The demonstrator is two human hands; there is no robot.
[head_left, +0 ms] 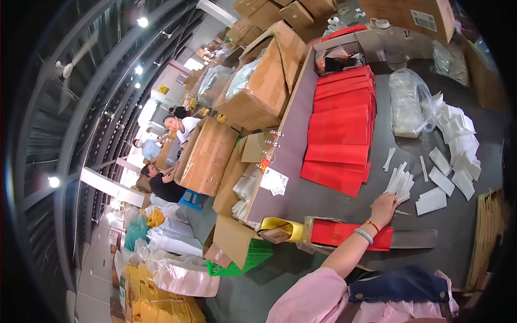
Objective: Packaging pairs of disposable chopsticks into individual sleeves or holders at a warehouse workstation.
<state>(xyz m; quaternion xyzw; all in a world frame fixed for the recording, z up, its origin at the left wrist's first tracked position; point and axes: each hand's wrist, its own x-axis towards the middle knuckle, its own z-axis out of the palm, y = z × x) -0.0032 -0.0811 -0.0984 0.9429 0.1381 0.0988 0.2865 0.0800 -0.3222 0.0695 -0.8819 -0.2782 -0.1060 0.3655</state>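
Observation:
My left hand point(384, 209) reaches over the dark tabletop from a pink sleeve, with a bracelet and a red band at the wrist. Its fingers are closed at the near end of a fanned bunch of white strips point(400, 181). Several white folded slips point(431, 201) lie just right of it, and a curved row of white paper pieces point(459, 132) runs farther back. Below my wrist lies a red paper sleeve point(344, 234) on a grey strip. Beyond my hand, large red paper sleeves point(338, 134) overlap in a long row. My right hand is out of sight.
A clear plastic bag of items point(407, 102) and a water bottle point(389, 40) stand farther back. A low partition point(285, 134) borders the table's left side. A yellow holder point(288, 229) sits near its end. Large cartons point(202, 156) and several people are beyond.

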